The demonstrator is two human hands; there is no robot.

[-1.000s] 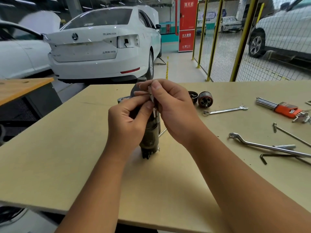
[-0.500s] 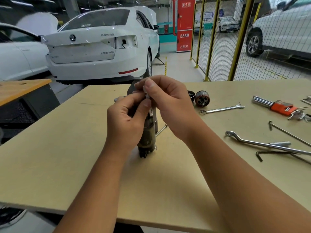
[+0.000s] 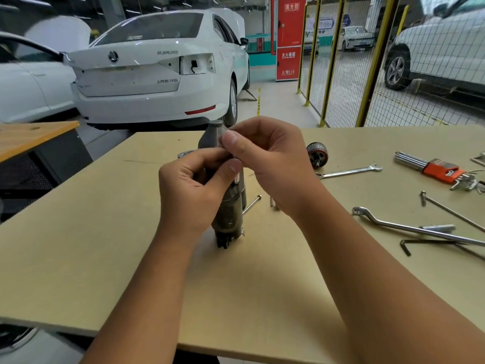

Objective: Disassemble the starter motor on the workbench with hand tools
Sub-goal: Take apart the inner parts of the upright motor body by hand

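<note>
Starter motor [image 3: 229, 206]: upright mid-bench, same spot as a second ago.
Left hand [image 3: 195, 187]: still curled round its upper body.
Right hand [image 3: 265, 160]: fingertips still pinching a small part at the top; little has shifted, so it isn't free yet.

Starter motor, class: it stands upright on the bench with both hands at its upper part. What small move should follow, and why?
Probably draw the small part upward, off the starter motor. The right hand pinches something small near the top, the left hand steadies the body, and no tool is held.
</note>
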